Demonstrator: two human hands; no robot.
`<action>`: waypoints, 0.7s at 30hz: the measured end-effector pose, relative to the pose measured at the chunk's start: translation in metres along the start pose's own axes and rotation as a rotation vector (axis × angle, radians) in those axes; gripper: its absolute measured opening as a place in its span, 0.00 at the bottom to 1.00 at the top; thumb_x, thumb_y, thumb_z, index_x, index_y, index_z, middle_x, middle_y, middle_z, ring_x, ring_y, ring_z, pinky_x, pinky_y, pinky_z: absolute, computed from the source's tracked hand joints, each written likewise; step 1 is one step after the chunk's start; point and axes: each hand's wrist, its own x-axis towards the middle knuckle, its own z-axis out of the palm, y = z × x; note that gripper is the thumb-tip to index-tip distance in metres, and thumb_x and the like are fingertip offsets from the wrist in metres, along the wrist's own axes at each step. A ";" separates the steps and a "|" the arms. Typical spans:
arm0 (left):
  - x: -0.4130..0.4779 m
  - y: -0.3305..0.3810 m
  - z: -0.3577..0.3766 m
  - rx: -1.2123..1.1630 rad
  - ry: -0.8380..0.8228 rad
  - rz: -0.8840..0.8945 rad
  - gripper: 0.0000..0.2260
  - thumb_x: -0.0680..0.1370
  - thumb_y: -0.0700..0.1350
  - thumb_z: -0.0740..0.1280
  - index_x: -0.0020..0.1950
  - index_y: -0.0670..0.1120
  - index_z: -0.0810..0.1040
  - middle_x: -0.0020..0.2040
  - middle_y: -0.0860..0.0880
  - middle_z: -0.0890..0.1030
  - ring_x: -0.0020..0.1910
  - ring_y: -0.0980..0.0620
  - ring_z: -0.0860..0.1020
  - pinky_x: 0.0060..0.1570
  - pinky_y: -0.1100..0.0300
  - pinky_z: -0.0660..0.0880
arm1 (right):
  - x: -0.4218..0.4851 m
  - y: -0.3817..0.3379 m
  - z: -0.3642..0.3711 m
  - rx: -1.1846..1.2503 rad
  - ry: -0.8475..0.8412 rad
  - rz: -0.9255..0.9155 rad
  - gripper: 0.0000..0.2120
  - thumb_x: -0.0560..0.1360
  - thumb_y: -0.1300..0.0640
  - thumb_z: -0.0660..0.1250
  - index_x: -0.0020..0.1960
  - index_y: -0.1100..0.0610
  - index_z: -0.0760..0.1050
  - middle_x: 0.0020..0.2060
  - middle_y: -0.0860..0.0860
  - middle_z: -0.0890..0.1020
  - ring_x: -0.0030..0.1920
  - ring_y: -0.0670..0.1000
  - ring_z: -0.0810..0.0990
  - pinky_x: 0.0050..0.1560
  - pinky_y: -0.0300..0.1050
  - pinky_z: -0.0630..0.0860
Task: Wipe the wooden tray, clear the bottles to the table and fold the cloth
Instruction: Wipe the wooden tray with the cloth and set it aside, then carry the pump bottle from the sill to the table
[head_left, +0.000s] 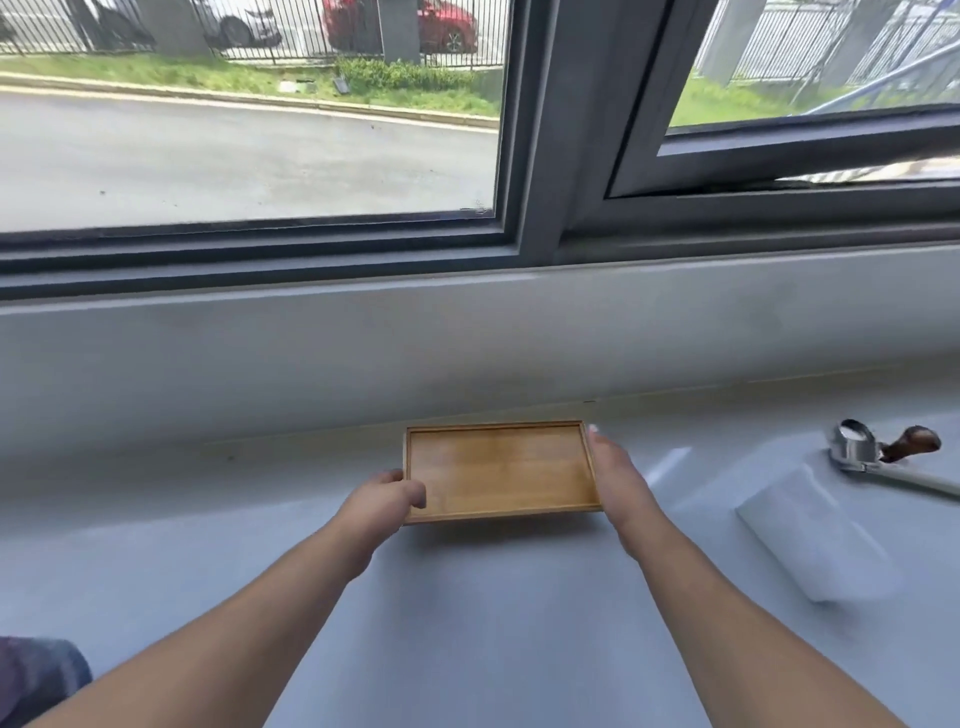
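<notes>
We have the wooden tray (501, 470) between both hands, near the back of the pale grey table (467, 623), just short of the wall under the window (249, 119). It's empty, no bottles anywhere in view. The shadow under its near edge suggests that edge is lifted slightly off the table; we can't be sure.

Left hand (382, 501) is curled closed on the tray's near-left corner, thumb lying over the rim, fingers tucked below. Right hand (615, 480) lies flat and extended along the right short side, fingertips reaching the far-right corner; looks like it presses the edge rather than wrapping it.

Handling, our read: thin bamboo-type board with a low raised rim, so light and stiff, won't flex. The finish looks smooth and a bit slick, so a flat palm on the side could slide. Best hold is on the two short sides, thumbs on top of the rim and fingers under the base. Not fragile, though a drop could chip a corner.

The folded white cloth (810, 540) lies on the table well to the right, apart from the tray. It looks soft and limp; pinch it by an edge or corner. Beyond it sits a metal portafilter with a wooden handle (878, 449), resting on the table near the right edge of the view.
</notes>
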 end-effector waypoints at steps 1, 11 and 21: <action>0.008 0.004 0.005 -0.008 0.002 -0.008 0.22 0.61 0.47 0.70 0.54 0.52 0.79 0.59 0.46 0.81 0.57 0.45 0.79 0.67 0.45 0.77 | 0.010 -0.002 -0.001 -0.012 0.006 0.015 0.46 0.69 0.21 0.50 0.78 0.47 0.66 0.74 0.53 0.72 0.75 0.59 0.68 0.67 0.57 0.66; 0.070 0.014 0.037 0.026 -0.043 -0.049 0.39 0.63 0.47 0.69 0.75 0.38 0.71 0.40 0.46 0.71 0.33 0.47 0.69 0.37 0.58 0.68 | 0.076 -0.003 -0.007 -0.067 0.037 0.006 0.46 0.67 0.19 0.51 0.76 0.45 0.68 0.72 0.54 0.75 0.72 0.60 0.72 0.65 0.57 0.67; 0.003 -0.002 -0.007 0.625 0.195 0.406 0.36 0.73 0.63 0.66 0.81 0.56 0.65 0.79 0.52 0.68 0.77 0.48 0.66 0.68 0.51 0.71 | -0.017 0.012 0.061 -0.456 0.061 -0.478 0.30 0.76 0.37 0.68 0.76 0.45 0.70 0.74 0.48 0.74 0.74 0.52 0.71 0.70 0.53 0.73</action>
